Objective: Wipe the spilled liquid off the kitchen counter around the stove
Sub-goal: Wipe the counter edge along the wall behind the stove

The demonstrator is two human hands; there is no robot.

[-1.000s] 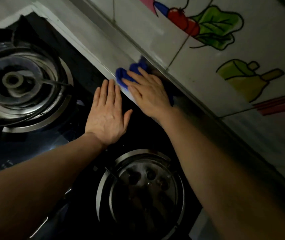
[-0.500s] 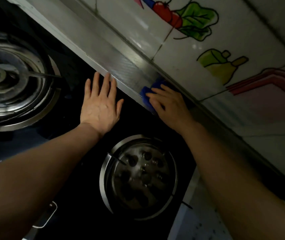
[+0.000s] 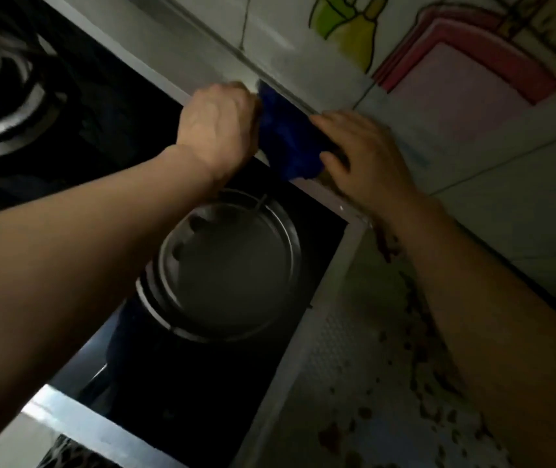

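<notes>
Both hands on the blue cloth now, bunched on the narrow strip of counter between the stove back edge and the tiled wall. My left hand is curled into a loose fist against the cloth's left side, fingers hidden so I can't tell if it's pinching fabric; right hand lies flatter, fingers spread over the cloth's right end, pressing it down. Risks as I judge them: cloth is wadded, so it may just push liquid along the strip and over onto the black glass instead of soaking it up. The brown spatter on the counter to the right of the stove sits under my right forearm, which could drag thru it and smear it w/ no cloth there. The near burner is just below the left wrist; a slip that way knocks its ring. Frame's blurred & dim, so wet patches are hard to spot, easy to miss 1.
</notes>
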